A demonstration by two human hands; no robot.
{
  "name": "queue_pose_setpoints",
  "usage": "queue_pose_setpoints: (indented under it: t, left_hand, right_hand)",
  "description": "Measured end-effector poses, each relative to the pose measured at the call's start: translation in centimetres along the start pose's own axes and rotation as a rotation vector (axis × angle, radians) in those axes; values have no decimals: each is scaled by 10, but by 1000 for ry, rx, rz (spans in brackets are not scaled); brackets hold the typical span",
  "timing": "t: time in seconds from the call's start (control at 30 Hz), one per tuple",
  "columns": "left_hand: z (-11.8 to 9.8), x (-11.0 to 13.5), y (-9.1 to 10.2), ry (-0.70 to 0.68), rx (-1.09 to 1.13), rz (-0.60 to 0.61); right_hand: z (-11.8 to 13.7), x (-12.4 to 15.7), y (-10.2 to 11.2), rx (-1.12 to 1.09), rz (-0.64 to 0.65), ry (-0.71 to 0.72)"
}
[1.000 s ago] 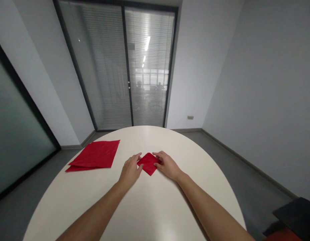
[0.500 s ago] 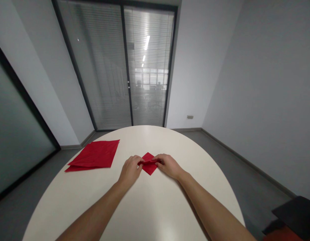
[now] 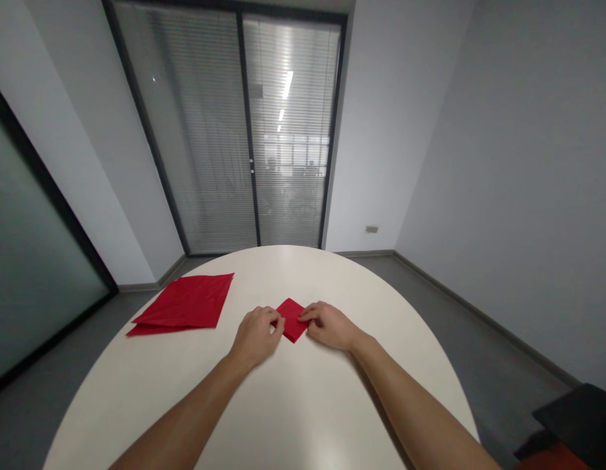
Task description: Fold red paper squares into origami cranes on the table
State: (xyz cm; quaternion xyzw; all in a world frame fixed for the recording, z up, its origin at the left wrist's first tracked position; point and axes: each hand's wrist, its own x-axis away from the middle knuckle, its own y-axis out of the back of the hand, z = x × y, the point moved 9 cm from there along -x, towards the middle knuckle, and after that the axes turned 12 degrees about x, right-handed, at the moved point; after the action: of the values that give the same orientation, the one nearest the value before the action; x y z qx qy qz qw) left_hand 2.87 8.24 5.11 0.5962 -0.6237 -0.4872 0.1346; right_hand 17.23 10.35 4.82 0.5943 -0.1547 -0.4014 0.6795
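Note:
A small folded red paper [image 3: 291,317] lies on the white round table [image 3: 283,405], set like a diamond between my hands. My left hand [image 3: 256,336] has its fingers curled, pinching the paper's left corner. My right hand [image 3: 330,324] is curled too, and its fingertips press on the paper's right corner. Both hands rest on the tabletop. The parts of the paper under the fingers are hidden.
A stack of larger flat red paper sheets [image 3: 185,303] lies on the table's far left. A glass door with blinds [image 3: 249,130] stands behind the table. A dark chair corner [image 3: 577,418] shows at the lower right.
Both hands have closed in on the small red paper, covering more of its side corners. The paper shows smaller and narrower than a second ago.

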Motion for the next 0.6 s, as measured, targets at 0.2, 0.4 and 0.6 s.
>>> queue_pose_setpoints:
  t: [0.2,0.4,0.6]
  left_hand:
    - [3,2,-7,-28,-27,14]
    - [5,2,-11,-22,-45,23]
    - [6,2,-14,-18,-51,39]
  right_hand:
    - [15,0,2,83,-16,1]
    - [30,3,-30,102,230,-66]
    - [28,6,-39,86,310,-130]
